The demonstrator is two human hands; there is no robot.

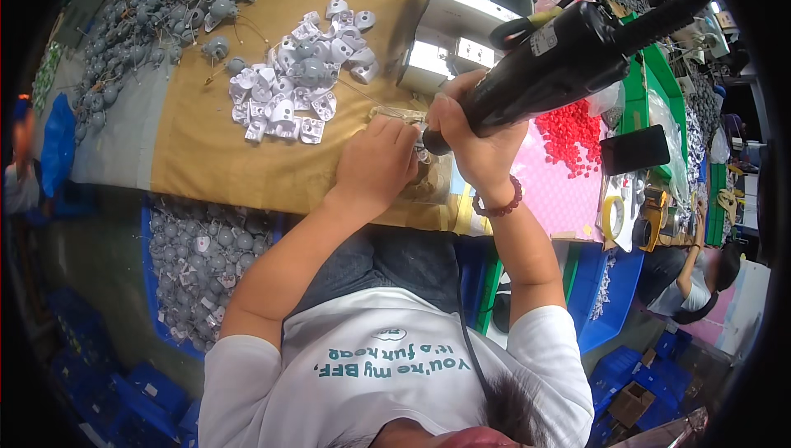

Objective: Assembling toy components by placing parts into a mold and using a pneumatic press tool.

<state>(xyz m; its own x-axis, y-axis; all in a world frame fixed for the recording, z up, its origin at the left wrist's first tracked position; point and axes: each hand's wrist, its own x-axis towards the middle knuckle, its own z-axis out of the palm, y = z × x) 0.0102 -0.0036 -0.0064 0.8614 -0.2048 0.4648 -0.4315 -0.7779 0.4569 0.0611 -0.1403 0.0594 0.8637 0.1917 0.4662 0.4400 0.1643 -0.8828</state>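
My right hand (486, 147) is wrapped round a black electric screwdriver (548, 61), which slants down to the left with its thick cable at the upper right. The tool's lower end stops just beside my left hand (375, 164). Those left fingers are curled closed over a small work spot on the brown table (194, 131); what they pinch is hidden beneath them. Ahead of the left hand lies a loose heap of white plastic housings (284, 90), with a few grey round parts on top of it.
Grey round parts with wires (177, 11) cover the far left. A white box-like device (478, 3) stands ahead. On the right are red small parts (568, 139), a phone (634, 150) and a tape roll (612, 217). A blue bin (152, 283) sits below the table edge; another person (696, 279) works at right.
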